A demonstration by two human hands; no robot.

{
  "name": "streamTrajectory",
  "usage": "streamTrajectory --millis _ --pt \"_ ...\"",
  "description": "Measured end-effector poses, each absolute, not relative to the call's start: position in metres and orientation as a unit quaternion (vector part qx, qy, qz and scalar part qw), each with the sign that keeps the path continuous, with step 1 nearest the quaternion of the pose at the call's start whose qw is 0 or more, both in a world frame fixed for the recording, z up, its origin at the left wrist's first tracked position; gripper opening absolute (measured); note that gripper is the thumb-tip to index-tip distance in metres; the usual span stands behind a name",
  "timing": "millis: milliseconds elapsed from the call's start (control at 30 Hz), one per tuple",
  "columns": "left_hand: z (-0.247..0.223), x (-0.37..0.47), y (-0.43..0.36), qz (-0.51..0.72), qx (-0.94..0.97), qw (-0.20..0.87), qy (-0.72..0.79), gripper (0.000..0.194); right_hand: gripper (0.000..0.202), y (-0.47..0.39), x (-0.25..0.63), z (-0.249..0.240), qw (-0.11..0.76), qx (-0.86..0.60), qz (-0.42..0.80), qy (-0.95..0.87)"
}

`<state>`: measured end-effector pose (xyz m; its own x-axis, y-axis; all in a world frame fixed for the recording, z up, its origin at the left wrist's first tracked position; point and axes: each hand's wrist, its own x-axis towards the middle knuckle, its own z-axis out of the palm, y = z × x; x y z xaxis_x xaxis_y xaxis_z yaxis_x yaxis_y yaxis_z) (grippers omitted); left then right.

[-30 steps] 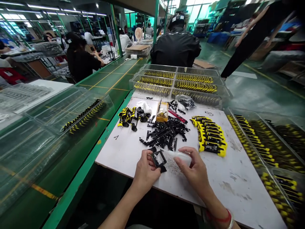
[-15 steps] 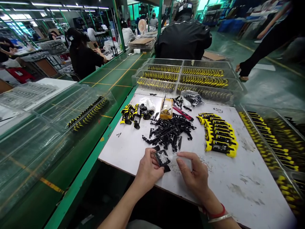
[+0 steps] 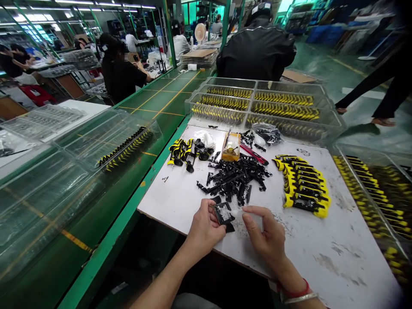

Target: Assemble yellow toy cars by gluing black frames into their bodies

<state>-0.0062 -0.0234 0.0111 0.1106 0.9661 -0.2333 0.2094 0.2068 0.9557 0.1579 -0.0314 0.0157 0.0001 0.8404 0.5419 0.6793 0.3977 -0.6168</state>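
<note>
My left hand [image 3: 206,227] is closed around a black plastic part [image 3: 224,213] with a frame-like opening, tilted above the front of the white work board [image 3: 174,201]. To its right, my right hand [image 3: 265,234] is closed on a small translucent white bottle [image 3: 237,213], its tip close to the part; the fingers partly hide it. Just beyond both hands lies a heap of small black plastic pieces [image 3: 236,176]. A row of yellow-and-black parts [image 3: 304,184] lies to the right of the heap, and a loose cluster of similar parts [image 3: 183,152] to its left.
Behind the board stands a clear compartment tray [image 3: 251,107] filled with yellow-and-black parts; another filled tray [image 3: 370,184] is at right. A small box [image 3: 231,148] and red-handled tool [image 3: 254,154] lie by the heap. The green conveyor [image 3: 128,189] runs along the left. Several people work beyond.
The view has shifted slightly, moving the scene right in the picture. The bottle's tip now shows nearer the black part. At the far right, a walking person's legs have changed position.
</note>
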Motion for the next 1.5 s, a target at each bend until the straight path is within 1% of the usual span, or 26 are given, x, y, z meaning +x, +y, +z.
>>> streamTrajectory --millis 500,633,767,1100,1300,1500 --pt "0.008 -0.007 -0.024 0.355 0.525 0.53 0.563 0.052 0.009 -0.03 0.159 0.014 0.454 -0.515 0.063 -0.724" --pt "0.007 -0.007 -0.024 0.358 0.524 0.533 0.56 0.052 0.008 -0.03 0.159 0.014 0.469 -0.513 0.053 -0.717" --pt "0.005 -0.007 -0.023 0.365 0.524 0.533 0.555 0.052 0.008 -0.03 0.16 0.014 0.477 -0.519 0.056 -0.707" --pt "0.006 -0.008 -0.024 0.366 0.516 0.546 0.549 0.051 0.007 -0.03 0.159 0.014 0.465 -0.515 0.065 -0.717" --pt "0.006 -0.007 -0.024 0.365 0.519 0.541 0.552 0.051 0.006 -0.039 0.168 0.02 0.479 -0.543 0.041 -0.689" --pt "0.007 -0.009 -0.024 0.366 0.524 0.541 0.546 0.051 0.008 -0.059 0.177 0.022 0.463 -0.537 0.05 -0.703"
